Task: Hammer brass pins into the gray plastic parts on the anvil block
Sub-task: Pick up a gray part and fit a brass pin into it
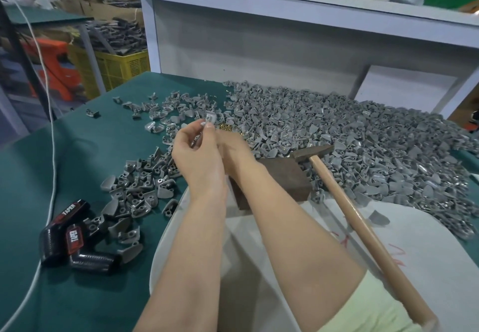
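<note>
My left hand (198, 158) pinches a part (209, 118) above the worktop (77, 150), my right hand (234, 145) is near the pins (226, 127), its fingers hidden, so I should seat a pin straight before moving to the block (280, 176) under the hammer (312, 151).

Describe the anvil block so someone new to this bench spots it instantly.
On the green-covered table, find the heap of small gray plastic parts on the right. At its near edge, right of the person's right forearm, sits the dark brown rectangular anvil block. It is the only large flat-topped solid there, and the wooden-handled hammer lies with its head at the block's far right corner.
</note>
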Demonstrator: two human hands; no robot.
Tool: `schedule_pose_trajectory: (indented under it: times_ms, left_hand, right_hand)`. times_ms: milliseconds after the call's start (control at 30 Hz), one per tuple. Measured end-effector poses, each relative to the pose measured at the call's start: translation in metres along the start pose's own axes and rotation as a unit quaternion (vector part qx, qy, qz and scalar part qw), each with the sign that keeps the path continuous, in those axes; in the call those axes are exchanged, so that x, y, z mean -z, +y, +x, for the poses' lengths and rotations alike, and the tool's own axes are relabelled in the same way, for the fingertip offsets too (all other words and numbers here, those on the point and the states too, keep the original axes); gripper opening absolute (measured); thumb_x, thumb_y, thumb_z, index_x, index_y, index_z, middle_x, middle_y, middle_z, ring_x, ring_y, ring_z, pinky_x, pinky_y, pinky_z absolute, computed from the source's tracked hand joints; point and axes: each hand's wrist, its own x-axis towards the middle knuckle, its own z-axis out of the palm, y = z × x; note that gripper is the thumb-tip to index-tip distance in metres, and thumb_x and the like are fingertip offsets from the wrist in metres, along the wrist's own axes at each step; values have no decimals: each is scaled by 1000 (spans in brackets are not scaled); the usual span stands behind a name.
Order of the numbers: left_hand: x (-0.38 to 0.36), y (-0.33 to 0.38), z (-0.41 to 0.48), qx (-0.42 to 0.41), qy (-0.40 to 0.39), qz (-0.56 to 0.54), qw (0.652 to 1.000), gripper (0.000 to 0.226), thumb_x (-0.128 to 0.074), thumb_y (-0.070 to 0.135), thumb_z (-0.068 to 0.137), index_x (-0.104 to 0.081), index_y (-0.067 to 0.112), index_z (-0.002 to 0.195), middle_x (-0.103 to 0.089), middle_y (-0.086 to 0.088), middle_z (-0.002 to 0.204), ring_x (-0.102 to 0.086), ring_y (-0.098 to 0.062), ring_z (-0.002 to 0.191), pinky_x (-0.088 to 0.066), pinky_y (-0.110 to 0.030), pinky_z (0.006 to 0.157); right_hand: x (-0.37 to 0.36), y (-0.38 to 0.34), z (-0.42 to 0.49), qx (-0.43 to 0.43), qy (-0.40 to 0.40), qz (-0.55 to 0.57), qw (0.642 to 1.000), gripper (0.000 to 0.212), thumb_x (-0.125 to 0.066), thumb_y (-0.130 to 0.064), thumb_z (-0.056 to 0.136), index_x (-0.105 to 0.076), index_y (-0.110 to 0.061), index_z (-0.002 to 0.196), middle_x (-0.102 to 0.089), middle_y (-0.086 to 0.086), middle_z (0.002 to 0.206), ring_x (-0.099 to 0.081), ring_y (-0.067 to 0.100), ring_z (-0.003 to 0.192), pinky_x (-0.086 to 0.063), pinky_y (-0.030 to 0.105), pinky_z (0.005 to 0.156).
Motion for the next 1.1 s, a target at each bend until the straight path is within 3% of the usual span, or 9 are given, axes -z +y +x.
schedule_pose_trajectory:
  times_ms: [200,333,400,467,567,667,900,1000,1100]
  left_hand:
    - [-5,-2,-12,-67,-185,194,961,16,-65,14,88,-60,27,80,-66,6,89,-62,-14,91,-50,-31,89]
    - [-11,-15,-29,-122,-318,405,849,8,-63,16,87,-63,24,85,-66,9,86,-62,-15,91,-47,-35,92]
    - [-13,-20,-37,-158,-330,519,773,10,-60,20,88,-63,29,88,-67,10,95,-60,-17,101,-38,-36,96]
    - [-14,-23,-39,-176,-327,572,731,11,-58,23,89,-64,30,94,-66,9,104,-56,-18,108,-32,-37,95]
    - [-13,-21,-36,-168,-328,564,739,17,-60,28,88,-64,33,103,-64,8,109,-55,-19,110,-35,-40,98]
    - [-12,-15,-35,-163,-346,465,798,13,-64,25,87,-67,27,99,-64,7,99,-59,-18,98,-43,-38,95]
    - [-14,-13,-35,-206,-368,399,814,15,-62,15,88,-64,27,78,-56,13,71,-49,2,63,-34,-12,60]
    - [-14,-13,-35,-216,-372,415,802,11,-62,17,89,-70,23,85,-55,13,74,-51,-5,71,-39,-20,71]
    - [-12,-13,-33,-201,-355,475,779,11,-63,24,88,-70,24,97,-61,8,93,-59,-19,95,-44,-37,92]
  right_hand:
    - [50,56,-46,-85,183,248,948,10,-63,-13,88,-63,-22,84,-60,-9,82,-56,5,75,-43,23,74]
    - [68,89,-98,-113,183,338,916,15,-62,-3,86,-69,-16,85,-68,-1,79,-62,14,77,-51,25,75]
    - [65,95,-114,-112,185,321,922,19,-61,-1,86,-69,-18,84,-69,-1,81,-62,13,78,-51,22,76]
    - [58,95,-121,-100,190,298,930,16,-61,-1,87,-68,-15,89,-68,1,86,-61,12,82,-48,16,76]
    - [48,91,-123,-84,210,293,929,16,-61,-1,87,-64,-13,97,-66,2,92,-60,12,87,-47,13,78]
    - [42,86,-122,-64,236,327,913,17,-60,1,87,-60,-14,93,-64,1,88,-61,18,88,-50,26,83]
    - [41,83,-120,-59,253,379,888,21,-63,-3,86,-59,-23,82,-66,0,81,-61,12,77,-52,28,77]
    - [42,85,-121,-78,242,400,880,16,-63,-5,86,-63,-19,79,-69,11,84,-63,19,77,-54,41,81]
    - [39,87,-120,-83,248,303,916,14,-64,-7,86,-64,-18,77,-69,8,80,-63,24,78,-51,42,83]
